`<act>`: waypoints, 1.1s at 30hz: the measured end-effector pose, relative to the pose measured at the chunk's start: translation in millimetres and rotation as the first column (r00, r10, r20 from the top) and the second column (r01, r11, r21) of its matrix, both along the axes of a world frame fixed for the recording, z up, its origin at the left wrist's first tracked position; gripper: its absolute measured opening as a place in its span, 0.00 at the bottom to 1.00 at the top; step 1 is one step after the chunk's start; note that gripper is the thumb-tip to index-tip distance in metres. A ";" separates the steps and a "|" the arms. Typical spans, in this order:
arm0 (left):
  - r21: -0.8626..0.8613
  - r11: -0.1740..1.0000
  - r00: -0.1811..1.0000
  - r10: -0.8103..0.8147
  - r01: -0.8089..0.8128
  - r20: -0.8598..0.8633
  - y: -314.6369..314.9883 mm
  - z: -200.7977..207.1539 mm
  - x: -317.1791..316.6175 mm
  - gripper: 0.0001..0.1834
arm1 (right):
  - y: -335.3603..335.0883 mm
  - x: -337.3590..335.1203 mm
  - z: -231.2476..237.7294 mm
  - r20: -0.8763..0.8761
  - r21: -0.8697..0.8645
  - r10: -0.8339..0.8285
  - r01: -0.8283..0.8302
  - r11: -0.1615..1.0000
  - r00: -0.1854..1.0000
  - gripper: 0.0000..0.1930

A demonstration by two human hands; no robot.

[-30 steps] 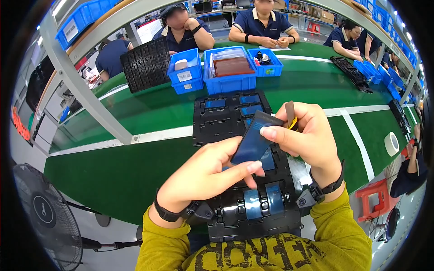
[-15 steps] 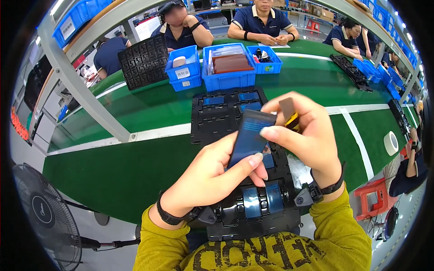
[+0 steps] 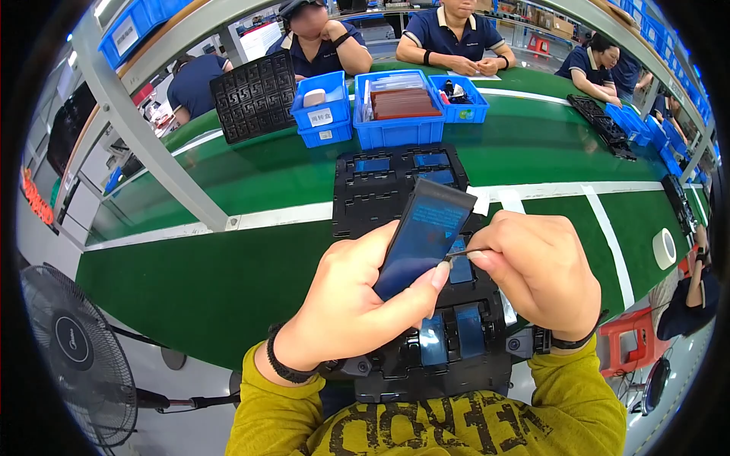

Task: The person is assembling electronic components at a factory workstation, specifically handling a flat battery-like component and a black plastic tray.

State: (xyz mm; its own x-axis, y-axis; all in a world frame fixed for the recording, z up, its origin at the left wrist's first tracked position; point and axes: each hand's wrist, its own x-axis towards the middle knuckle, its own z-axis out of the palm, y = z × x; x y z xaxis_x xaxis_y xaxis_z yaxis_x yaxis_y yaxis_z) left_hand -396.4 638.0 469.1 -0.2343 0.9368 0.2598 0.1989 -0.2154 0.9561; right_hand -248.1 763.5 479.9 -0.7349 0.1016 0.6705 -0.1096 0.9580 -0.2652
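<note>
My left hand (image 3: pixel 357 296) is closed on a flat, dark rectangular panel (image 3: pixel 427 228) with a glossy blue face and a black upper edge. The panel tilts up over black trays, its top leaning right. My right hand (image 3: pixel 544 266), its fingers pinched, holds a thin dark strip (image 3: pixel 477 251) whose other end meets the panel's right edge beside my left thumb. Whether the strip is joined to the panel I cannot tell. Below my hands, a black moulded tray (image 3: pixel 395 365) carries blue-faced panels (image 3: pixel 433 340) in its slots.
Another black tray (image 3: pixel 361 205) with blue panels lies beyond. At the back stand blue bins (image 3: pixel 399 133), one holding brown sheets. A grey post (image 3: pixel 163 163) rises at left, a fan (image 3: pixel 72 342) below it. White tape (image 3: pixel 664 248) lies at right. Co-workers sit across the green table (image 3: pixel 182 296).
My right hand has moved down from the panel's top right to its lower right edge. The grey and yellow piece formerly at its fingers no longer shows; a thin dark strip does.
</note>
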 end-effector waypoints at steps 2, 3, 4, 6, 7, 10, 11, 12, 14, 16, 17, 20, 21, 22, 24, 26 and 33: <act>-0.013 1.000 0.999 0.016 -0.017 -0.036 -1.4 0.7 -0.7 0.12 | -0.5 0.3 -0.1 -0.004 0.003 -0.014 0.014 1.000 1.000 0.08; -0.014 1.000 1.000 0.019 -0.019 -0.023 -1.9 1.0 -0.6 0.12 | -0.2 0.9 -0.1 0.014 0.027 -0.015 0.015 1.000 1.000 0.09; -0.015 1.000 1.000 0.019 -0.019 -0.009 -1.7 0.8 -1.1 0.11 | 0.0 1.2 -0.2 0.034 0.051 -0.020 0.018 0.999 0.999 0.10; -0.005 1.000 0.999 0.008 -0.008 -0.035 -0.3 -1.6 -3.0 0.11 | -1.4 1.6 0.7 0.045 0.041 -0.036 0.035 0.999 0.998 0.10; 0.008 1.000 0.998 0.004 -0.004 -0.063 -1.0 -1.7 -2.9 0.11 | -2.4 1.7 1.2 0.054 0.034 -0.045 0.044 0.998 0.997 0.10; -0.002 1.000 0.993 0.027 -0.028 -0.111 -2.8 1.1 -0.9 0.12 | -1.9 1.4 0.2 0.048 0.016 -0.027 0.026 1.000 0.998 0.11; -0.003 1.000 0.993 0.027 -0.028 -0.111 -3.0 1.1 -0.9 0.12 | -1.5 1.1 -0.1 0.048 0.015 -0.027 0.026 1.000 0.998 0.11; -0.011 1.000 0.993 0.025 -0.026 -0.114 -3.6 1.1 -1.1 0.12 | -1.3 0.8 -0.3 0.047 0.015 -0.008 0.007 1.000 0.999 0.11; -0.019 1.000 0.993 0.017 -0.020 -0.116 -1.8 0.1 -1.9 0.11 | -0.7 0.3 -0.8 0.047 0.015 0.006 -0.006 1.000 0.999 0.11; 0.062 0.998 0.989 0.006 0.003 -0.145 0.2 0.0 -1.5 0.06 | -1.1 0.8 0.2 0.086 0.052 -0.019 0.014 0.999 0.996 0.14; 0.062 0.998 0.989 0.006 0.003 -0.145 0.1 0.3 -1.6 0.06 | -1.2 1.1 0.3 0.086 0.051 -0.019 0.015 0.999 0.996 0.14; 0.045 0.999 0.990 -0.010 0.016 -0.143 -1.1 2.1 -0.8 0.06 | -1.2 1.3 0.2 0.094 0.044 -0.014 0.009 0.999 0.996 0.14; 0.038 0.999 0.993 -0.013 0.017 -0.114 -1.5 2.7 0.0 0.06 | -1.2 1.2 -0.1 0.092 0.051 -0.013 0.008 0.999 0.996 0.14; 0.032 0.999 0.996 -0.016 0.018 -0.086 -1.8 3.0 0.4 0.06 | -1.1 1.2 -0.3 0.090 0.059 -0.013 0.007 0.998 0.996 0.14; 0.012 1.000 0.996 -0.017 0.018 -0.082 -2.3 3.1 0.2 0.06 | -0.6 0.9 -1.0 0.087 0.062 -0.010 0.004 0.998 0.996 0.13; -0.009 1.000 0.997 -0.018 0.018 -0.077 -2.7 4.0 -0.2 0.06 | -0.5 0.5 -1.5 0.084 0.065 -0.006 0.000 0.998 0.996 0.13; -0.146 0.988 0.998 -0.055 0.057 0.018 -2.5 9.4 -0.7 0.09 | -0.3 2.1 0.7 0.125 0.056 0.001 -0.008 0.998 0.992 0.14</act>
